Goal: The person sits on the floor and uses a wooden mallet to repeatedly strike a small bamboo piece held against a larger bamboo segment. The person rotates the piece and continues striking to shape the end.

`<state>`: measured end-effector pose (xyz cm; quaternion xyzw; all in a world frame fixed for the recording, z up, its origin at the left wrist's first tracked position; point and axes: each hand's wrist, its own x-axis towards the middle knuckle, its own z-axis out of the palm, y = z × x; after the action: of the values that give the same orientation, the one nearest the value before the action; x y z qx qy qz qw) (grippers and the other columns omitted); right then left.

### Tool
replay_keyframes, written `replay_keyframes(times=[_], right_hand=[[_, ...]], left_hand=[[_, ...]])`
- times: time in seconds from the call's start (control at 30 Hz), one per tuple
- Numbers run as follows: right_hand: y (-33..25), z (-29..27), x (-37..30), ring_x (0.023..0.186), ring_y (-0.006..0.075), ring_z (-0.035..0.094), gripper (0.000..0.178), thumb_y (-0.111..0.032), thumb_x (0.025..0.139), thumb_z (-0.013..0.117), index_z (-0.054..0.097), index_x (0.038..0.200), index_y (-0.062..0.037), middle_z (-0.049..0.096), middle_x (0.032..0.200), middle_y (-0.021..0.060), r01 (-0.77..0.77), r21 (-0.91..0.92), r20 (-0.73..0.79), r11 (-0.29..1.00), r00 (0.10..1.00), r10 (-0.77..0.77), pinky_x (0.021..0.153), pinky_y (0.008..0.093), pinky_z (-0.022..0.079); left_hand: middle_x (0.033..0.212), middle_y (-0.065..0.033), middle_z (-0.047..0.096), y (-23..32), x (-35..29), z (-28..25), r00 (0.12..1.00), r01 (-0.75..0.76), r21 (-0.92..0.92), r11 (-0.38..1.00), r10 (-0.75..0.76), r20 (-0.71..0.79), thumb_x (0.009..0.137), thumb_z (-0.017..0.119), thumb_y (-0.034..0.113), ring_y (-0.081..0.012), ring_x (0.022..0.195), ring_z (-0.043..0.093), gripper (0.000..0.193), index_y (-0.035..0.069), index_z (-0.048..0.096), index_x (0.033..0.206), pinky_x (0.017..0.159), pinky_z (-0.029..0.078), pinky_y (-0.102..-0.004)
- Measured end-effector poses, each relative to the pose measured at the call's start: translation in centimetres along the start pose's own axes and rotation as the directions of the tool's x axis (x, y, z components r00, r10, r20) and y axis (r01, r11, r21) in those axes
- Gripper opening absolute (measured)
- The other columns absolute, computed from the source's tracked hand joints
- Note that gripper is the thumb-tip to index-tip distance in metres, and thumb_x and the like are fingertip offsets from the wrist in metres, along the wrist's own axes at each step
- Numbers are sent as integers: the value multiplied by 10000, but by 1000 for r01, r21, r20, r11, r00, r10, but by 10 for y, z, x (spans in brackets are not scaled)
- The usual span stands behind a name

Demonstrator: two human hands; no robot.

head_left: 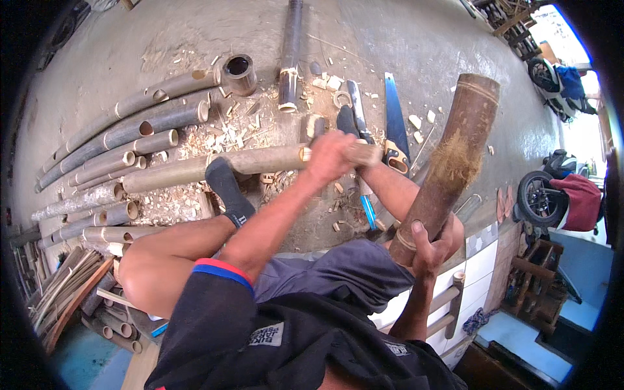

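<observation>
My right hand [430, 248] is wrapped round the lower end of a thick brown bamboo tube [473, 104], thumb on its near face. The tube tilts up and to the right over my right knee, and tan fibre [457, 161] clings round its middle. My left hand [333, 159], slightly blurred, is closed round a short pale wooden piece [365, 153] pointing right, apart from the tube; its full shape is hidden. Beneath that hand lies a long bamboo pole [260, 160], passing by my socked foot [227, 185].
Cut bamboo lengths [140, 133] lie side by side at the left among wood chips [234, 133]. A handsaw [395, 123] and a dark bamboo pole [290, 58] lie ahead, near a short open bamboo cup [240, 75]. Motorbikes [545, 198] stand at the far right.
</observation>
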<state>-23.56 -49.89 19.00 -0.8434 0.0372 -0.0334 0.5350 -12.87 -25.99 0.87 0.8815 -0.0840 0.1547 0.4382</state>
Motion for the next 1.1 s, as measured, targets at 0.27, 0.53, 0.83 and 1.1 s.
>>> replay_keyframes(times=[0.27,0.53,0.83,1.1], right_hand=[[38,15,0,1148,216,603,608,-206,887,743,521,1392,48,650,1242,129,-170,141,62,975,985,163,1026,356,465],[45,17,3,1146,225,601,612,-217,893,742,517,1395,52,647,1238,135,-154,173,90,973,986,140,1032,361,459],[38,22,9,1151,238,595,669,-227,888,738,478,1435,58,632,1254,139,-149,195,31,970,989,145,1034,372,455],[38,35,22,1166,264,573,802,-289,834,771,433,1460,81,591,1286,151,-75,240,3,968,997,76,1046,383,439]], left_hand=[[1043,-146,733,-97,-45,-110,756,89,569,818,-427,496,759,814,296,-339,1046,684,610,234,643,1341,983,520,-462],[1070,-124,765,-136,-55,-107,771,135,440,888,-373,516,657,882,408,-340,983,728,705,228,677,1307,876,582,-440],[996,-131,764,-131,-42,-104,743,273,319,908,-409,529,662,853,459,-348,947,723,518,179,757,1087,838,560,-444],[736,-46,654,-131,23,-153,695,588,-457,668,-706,-137,827,821,366,-146,661,589,386,16,695,929,635,502,-322]])
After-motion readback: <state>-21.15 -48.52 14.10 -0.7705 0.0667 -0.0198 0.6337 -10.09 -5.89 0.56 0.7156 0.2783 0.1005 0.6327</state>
